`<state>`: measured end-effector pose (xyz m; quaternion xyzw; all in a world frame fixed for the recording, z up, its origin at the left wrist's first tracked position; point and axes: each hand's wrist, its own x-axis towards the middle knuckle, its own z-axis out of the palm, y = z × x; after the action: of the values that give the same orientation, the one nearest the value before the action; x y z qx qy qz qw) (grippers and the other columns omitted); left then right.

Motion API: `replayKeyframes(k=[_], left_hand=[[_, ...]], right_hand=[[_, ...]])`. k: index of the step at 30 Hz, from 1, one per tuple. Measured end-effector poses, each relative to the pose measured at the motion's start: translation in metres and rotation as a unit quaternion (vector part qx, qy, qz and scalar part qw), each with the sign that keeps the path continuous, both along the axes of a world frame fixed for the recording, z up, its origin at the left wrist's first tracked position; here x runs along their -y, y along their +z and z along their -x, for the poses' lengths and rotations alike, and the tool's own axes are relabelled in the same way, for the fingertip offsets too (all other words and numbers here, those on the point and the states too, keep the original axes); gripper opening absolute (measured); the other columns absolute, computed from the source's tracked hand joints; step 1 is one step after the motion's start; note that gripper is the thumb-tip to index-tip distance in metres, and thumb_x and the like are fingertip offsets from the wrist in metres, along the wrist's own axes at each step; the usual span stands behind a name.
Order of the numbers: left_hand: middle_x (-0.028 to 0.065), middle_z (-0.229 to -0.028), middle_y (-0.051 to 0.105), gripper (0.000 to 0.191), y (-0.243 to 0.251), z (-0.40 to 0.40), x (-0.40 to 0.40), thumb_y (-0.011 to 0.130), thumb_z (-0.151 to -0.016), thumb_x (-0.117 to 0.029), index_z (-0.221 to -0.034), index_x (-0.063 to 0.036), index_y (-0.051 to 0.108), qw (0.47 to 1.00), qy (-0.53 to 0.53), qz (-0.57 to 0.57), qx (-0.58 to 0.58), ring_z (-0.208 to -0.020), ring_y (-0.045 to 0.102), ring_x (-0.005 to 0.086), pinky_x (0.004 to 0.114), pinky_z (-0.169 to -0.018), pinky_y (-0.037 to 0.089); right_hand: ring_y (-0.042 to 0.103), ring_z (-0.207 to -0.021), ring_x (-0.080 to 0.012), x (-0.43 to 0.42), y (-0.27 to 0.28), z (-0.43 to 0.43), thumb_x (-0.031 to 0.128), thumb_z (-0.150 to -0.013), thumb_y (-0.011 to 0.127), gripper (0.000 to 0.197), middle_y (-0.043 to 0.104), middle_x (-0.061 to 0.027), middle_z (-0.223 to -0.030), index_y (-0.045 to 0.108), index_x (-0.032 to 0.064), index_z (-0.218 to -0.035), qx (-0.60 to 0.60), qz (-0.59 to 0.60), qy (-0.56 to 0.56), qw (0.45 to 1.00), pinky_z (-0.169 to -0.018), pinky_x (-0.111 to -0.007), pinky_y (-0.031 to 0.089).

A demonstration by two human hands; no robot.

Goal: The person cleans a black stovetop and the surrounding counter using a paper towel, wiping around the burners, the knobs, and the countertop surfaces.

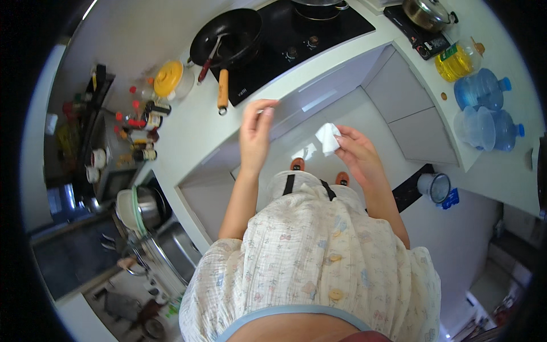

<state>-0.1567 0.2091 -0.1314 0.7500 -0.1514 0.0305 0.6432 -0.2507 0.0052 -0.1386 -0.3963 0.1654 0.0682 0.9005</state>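
Observation:
My right hand [357, 151] grips a folded white tissue or cloth [328, 139] between thumb and fingers, over the floor in front of my body. My left hand [256, 124] is raised near the counter's front edge, its fingers bent and the thumb apart from them; nothing shows in it. Past the left hand, a black wok [239, 38] with a wooden handle stands on the black cooktop [273, 64]. A utensil with a dark red handle [205, 70] rests across the wok's rim.
Left of the cooktop are a yellow-lidded pot [169, 79] and several sauce bottles [149, 122]; a steel sink [177, 250] lies lower left. The right counter holds an oil jug [455, 62], blue water bottles [478, 89] and a steel pot [427, 15]. A bin [433, 188] stands below.

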Motion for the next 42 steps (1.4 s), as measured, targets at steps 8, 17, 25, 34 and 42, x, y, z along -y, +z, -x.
replayKeyframes(k=[8,17,25,34,42], left_hand=[[0.0066,-0.102,0.062,0.026,0.012,0.092,0.074,0.069,-0.077,-0.003,-0.102,0.0001,0.064,0.993,-0.038,0.034,-0.109,-0.091,0.059,0.0133,0.025,-0.079,0.048],[0.0060,-0.087,0.067,0.012,-0.012,0.166,0.005,0.067,-0.079,-0.004,-0.090,0.0009,0.065,0.971,0.160,0.060,-0.165,-0.076,0.060,0.0097,0.024,-0.071,0.049],[0.0061,-0.090,0.064,0.020,-0.041,0.169,-0.081,0.065,-0.082,-0.003,-0.101,0.0008,0.060,0.950,0.215,0.115,-0.197,-0.076,0.059,0.0085,0.022,-0.070,0.047],[0.0077,-0.101,0.058,0.064,0.020,0.022,-0.149,0.069,-0.079,-0.012,-0.136,-0.0066,0.040,0.987,0.078,-0.122,0.066,-0.082,0.057,0.0162,0.029,-0.075,0.047],[0.0090,-0.088,0.057,0.083,0.178,-0.103,-0.042,0.067,-0.078,-0.016,-0.146,-0.0093,0.020,0.891,0.011,-0.246,0.381,-0.066,0.055,0.0187,0.031,-0.063,0.049]], right_hand=[[0.060,-0.095,-0.0154,0.041,-0.008,0.013,0.007,-0.084,0.062,0.026,0.063,-0.0099,-0.102,0.058,-0.0011,-0.109,0.053,0.078,0.138,0.986,-0.087,-0.029,0.046],[0.059,-0.082,-0.0110,-0.028,-0.017,0.019,0.009,-0.081,0.068,0.022,0.066,-0.0072,-0.092,0.062,-0.0004,-0.100,0.040,0.134,0.374,0.917,-0.074,-0.024,0.046],[0.060,-0.077,-0.0089,-0.121,-0.032,-0.012,0.005,-0.080,0.067,0.018,0.065,-0.0053,-0.088,0.062,-0.0014,-0.096,0.091,0.190,0.441,0.872,-0.070,-0.022,0.047],[0.060,-0.076,-0.0103,-0.128,-0.045,-0.056,0.005,-0.079,0.065,0.015,0.065,-0.0048,-0.086,0.062,0.0001,-0.093,0.074,0.269,0.202,0.939,-0.069,-0.024,0.048],[0.061,-0.071,-0.0091,-0.065,-0.036,-0.029,0.004,-0.079,0.067,0.017,0.066,-0.0055,-0.081,0.061,-0.0013,-0.093,0.038,0.269,-0.008,0.962,-0.065,-0.022,0.047]])
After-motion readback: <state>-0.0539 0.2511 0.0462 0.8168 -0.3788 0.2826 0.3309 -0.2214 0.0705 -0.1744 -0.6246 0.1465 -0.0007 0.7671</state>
